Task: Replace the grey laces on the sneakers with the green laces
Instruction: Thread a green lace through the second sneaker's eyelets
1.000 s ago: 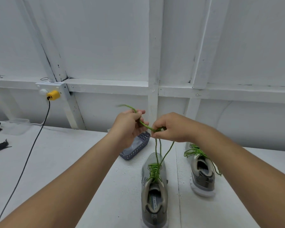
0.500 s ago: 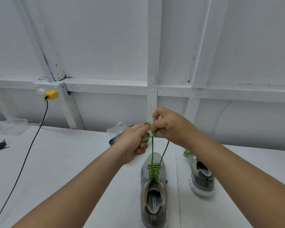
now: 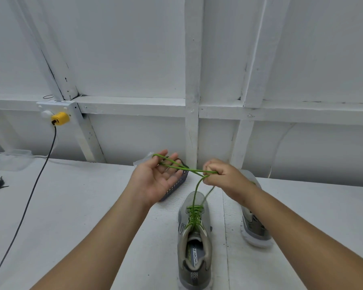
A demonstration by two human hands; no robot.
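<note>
White bench [image 3: 76,206] carries a sneaker [image 3: 194,237]. Above it, the right hand [image 3: 222,176] pinches the green lace [image 3: 194,197]; the left hand [image 3: 155,178], fingers spread, has it looped over them.

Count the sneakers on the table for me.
2: one sneaker stands between the forearms, laced green; the other sneaker stands to its right, partly hidden behind the right forearm.

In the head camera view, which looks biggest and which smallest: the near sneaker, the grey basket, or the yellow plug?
1. Near sneaker, though it lies closest to the camera.
2. Grey basket, partly hidden by the left hand.
3. Yellow plug, farthest away.
</note>
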